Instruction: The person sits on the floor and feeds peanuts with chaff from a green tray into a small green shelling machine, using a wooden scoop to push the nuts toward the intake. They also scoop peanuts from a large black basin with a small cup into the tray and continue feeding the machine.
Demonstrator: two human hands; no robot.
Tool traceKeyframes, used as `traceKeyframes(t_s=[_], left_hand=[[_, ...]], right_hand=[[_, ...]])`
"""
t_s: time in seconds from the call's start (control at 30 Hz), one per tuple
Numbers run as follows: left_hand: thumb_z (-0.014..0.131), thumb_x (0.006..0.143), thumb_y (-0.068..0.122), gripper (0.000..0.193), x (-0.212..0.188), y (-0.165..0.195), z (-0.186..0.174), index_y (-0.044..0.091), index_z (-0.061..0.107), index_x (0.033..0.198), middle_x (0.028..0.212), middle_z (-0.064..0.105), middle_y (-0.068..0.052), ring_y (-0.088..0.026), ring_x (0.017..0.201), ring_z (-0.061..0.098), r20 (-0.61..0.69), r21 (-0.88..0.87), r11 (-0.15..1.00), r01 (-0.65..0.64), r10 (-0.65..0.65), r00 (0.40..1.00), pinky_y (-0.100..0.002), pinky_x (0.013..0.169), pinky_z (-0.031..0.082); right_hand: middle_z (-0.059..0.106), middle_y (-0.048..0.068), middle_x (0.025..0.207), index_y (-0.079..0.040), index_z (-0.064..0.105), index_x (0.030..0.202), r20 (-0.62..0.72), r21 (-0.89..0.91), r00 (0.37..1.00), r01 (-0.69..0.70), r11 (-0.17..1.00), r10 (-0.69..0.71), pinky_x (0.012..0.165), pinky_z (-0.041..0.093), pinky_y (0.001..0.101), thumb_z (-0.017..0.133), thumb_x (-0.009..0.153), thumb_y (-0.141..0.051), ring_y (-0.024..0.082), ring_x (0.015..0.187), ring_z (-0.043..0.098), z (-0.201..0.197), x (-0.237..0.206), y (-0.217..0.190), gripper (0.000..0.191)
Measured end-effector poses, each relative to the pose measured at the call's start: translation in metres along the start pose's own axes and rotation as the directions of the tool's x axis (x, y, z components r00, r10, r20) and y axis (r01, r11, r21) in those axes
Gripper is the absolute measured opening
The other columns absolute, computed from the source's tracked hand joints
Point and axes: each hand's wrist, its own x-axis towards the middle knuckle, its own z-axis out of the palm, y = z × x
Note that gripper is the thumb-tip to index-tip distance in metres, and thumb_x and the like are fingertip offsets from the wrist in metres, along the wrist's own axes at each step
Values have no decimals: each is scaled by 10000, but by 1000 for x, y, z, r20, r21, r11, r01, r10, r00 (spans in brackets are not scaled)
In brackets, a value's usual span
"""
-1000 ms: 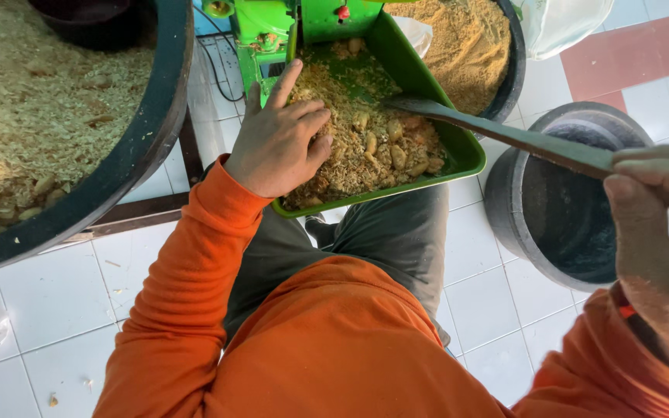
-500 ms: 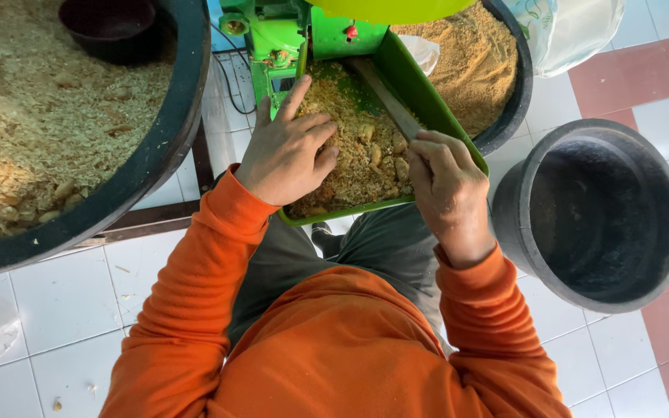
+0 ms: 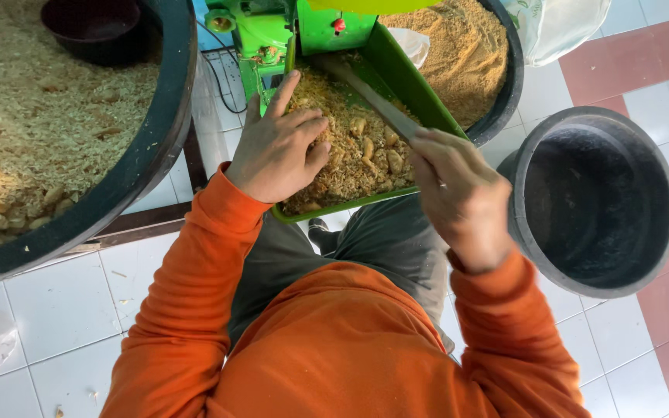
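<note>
Right hand (image 3: 458, 193) fingers grip the stick (image 3: 373, 97); left hand (image 3: 276, 147) rests on chips (image 3: 358, 159).

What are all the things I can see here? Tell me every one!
tray: one, green, centre top, full of tan crumbly mix.
machine: one, green, behind the tray.
stick: one, grey, lying across the tray.
big tub: one, black, left, holding pale shreds.
bowl: one, dark, inside the big tub.
second tub: one, black, top right, holding tan crumbs.
bucket: one, black, right, on the floor.
bag: one, clear plastic, top right.
left hand: on the mix.
right hand: grip on the stick.
</note>
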Motion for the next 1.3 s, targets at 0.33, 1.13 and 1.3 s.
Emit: traceKeyframes(t_s=[0.33, 1.13, 1.3], left_hand=[[667, 964, 296, 358, 0, 2, -4, 30, 728, 1195, 1303, 688, -86, -382, 1520, 252, 0, -12, 1000, 0, 0, 1000, -800, 1087, 241], [666, 959, 298, 366, 0, 0, -2, 22, 735, 1189, 1293, 697, -93, -386, 1522, 248, -1, 7, 1000, -9, 9, 1000, -818, 1074, 238], [677, 985, 316, 368, -1, -4, 2, 15, 736, 1190, 1298, 697, -94, -388, 1527, 249, -11, -10, 999, -30, 30, 999, -816, 1073, 259]], right_hand=[[750, 160, 1142, 18, 726, 1078, 15, -14, 978, -207, 978, 207, 790, 613, 306, 794, 1002, 8, 242, 929, 761, -39, -33, 3, 102], [742, 175, 1215, 33, 726, 1168, 76, 61, 985, -158, 986, 153, 831, 618, 326, 726, 1032, -9, 277, 969, 769, -9, 8, 6, 142], [729, 181, 1127, 43, 697, 1153, 189, -77, 959, -198, 977, 210, 840, 579, 330, 737, 1056, 23, 243, 950, 727, -105, -17, 2, 106]])
